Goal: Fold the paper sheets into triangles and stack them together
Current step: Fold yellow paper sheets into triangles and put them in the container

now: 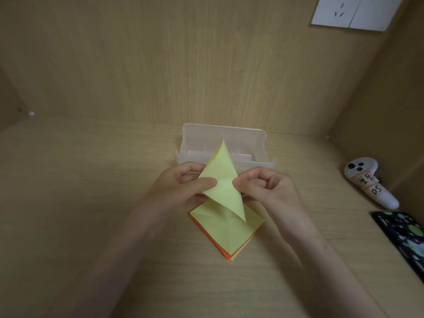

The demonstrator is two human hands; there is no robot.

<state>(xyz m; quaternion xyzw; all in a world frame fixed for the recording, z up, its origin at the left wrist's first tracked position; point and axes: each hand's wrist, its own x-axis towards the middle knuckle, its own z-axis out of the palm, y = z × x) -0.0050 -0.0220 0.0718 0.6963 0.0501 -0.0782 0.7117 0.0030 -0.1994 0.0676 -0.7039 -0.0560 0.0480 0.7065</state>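
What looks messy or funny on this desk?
Nothing is spilled or torn. The paper stack lies corner-on to the desk, orange edges peeping out under its yellow top sheet, so it is not quite squared. The yellow sheet pinched by the left hand and right hand is creased, which fits folding.

- Cut by right edge: dark spotted case (403, 239).
- Cut by top edge: wall socket (344, 12).
- Hidden behind yellow sheet (224, 171): paper stack (229, 235)'s far corner.

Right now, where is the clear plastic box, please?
In the head view, the clear plastic box sits centre, near the back wall, just behind the raised yellow sheet.
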